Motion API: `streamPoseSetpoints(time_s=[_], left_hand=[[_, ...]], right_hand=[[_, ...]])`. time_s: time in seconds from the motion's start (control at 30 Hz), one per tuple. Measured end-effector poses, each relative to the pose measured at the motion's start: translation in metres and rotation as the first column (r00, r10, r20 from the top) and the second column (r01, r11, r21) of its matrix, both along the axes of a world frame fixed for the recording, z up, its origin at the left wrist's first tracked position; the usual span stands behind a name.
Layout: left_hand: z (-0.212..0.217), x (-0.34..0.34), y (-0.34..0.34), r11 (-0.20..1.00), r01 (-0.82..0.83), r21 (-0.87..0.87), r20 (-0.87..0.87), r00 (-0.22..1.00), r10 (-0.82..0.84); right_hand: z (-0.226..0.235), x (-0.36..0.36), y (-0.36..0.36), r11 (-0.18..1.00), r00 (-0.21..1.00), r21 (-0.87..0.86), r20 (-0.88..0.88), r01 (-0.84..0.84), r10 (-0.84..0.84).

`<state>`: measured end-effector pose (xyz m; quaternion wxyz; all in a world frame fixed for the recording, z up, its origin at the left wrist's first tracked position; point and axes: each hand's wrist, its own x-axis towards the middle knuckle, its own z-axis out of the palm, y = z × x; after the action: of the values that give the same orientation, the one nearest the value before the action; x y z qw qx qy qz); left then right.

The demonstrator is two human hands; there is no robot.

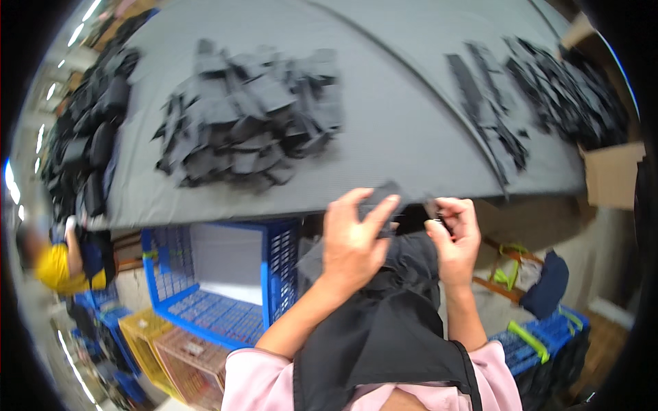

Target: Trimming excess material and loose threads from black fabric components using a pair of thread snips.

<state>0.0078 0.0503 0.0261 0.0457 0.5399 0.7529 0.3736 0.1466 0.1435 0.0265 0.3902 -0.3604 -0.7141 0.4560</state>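
My left hand (353, 240) is closed on a dark grey fabric piece (385, 193), pinched between thumb and fingers at the table's near edge. Just to its right, my right hand (456, 236) is closed around a small dark tool that looks like thread snips (443, 220); its tip is blurred. The two hands are apart. Below them, more dark fabric (404, 264) lies bunched on my lap, over a black apron (384, 335). A big heap of similar grey fabric pieces (240, 116) sits on the grey-covered table (391, 137), ahead and left of my hands.
More dark strips (490, 103) and a black pile (569, 92) lie at the table's right. Black bundles (89, 137) line its left end. A blue crate (267, 274) stands left of my lap, a cardboard box (613, 175) at right. A person in yellow (65, 264) is far left.
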Motion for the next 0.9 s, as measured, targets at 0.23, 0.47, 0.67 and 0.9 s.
streamPoseSetpoints(time_s=[0.23,0.47,0.67,0.9], left_hand=[[-0.003,0.009,0.005,0.967,0.202,0.153,0.483,0.839,-0.251],[-0.022,-0.005,-0.032,0.911,0.392,0.127,0.991,-0.021,-0.129],[-0.024,0.008,-0.019,0.983,0.166,-0.082,0.987,-0.125,0.104],[-0.019,0.005,-0.019,0.985,0.124,-0.117,0.99,-0.063,0.126]], right_hand=[[-0.005,-0.011,0.009,0.631,0.941,-0.741,-0.334,-0.228,-0.052],[-0.014,-0.03,0.008,0.398,0.92,-0.86,-0.381,-0.319,-0.087],[-0.031,-0.027,-0.003,0.701,0.945,-0.7,-0.304,-0.134,-0.122],[-0.021,0.012,-0.024,0.985,0.985,0.147,0.158,-0.088,0.065]])
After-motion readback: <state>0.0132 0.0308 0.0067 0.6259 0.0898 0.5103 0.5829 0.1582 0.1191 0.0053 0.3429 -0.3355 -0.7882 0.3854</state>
